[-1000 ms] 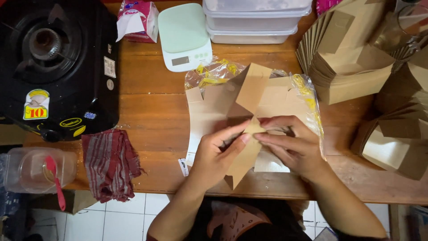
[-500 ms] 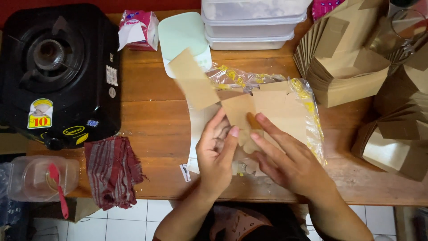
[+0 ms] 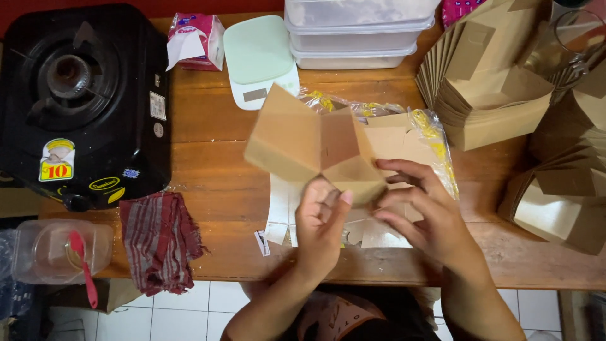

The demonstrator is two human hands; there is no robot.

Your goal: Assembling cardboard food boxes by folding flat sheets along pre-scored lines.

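Since half a second ago the brown cardboard blank (image 3: 312, 146) has risen off the pile and swung left, so its broad panel now hangs above the bare wood between the stove and the plastic sleeve. The left hand (image 3: 322, 224) pinches the blank's lower folded corner, thumb up against the card and fingers curled behind it. The right hand (image 3: 420, 211) is half open, fingers spread and bent toward the same corner; whether its fingertips actually touch the card is hard to tell, since the blank is blurred by motion.

Beneath both hands lies a flat stack of more blanks (image 3: 385, 136) in a clear plastic sleeve with yellow print, resting on the wooden table (image 3: 208, 132). To the left sit a black single-burner gas stove (image 3: 79, 101) and a striped red cloth (image 3: 161, 240) draped over the table edge. At the back are a pale green kitchen scale (image 3: 259, 57) (partly hidden by the raised panel), a pink tissue pack (image 3: 196, 41) and stacked lidded plastic tubs (image 3: 356, 31). Nested folded brown boxes (image 3: 492, 88) crowd the right side.
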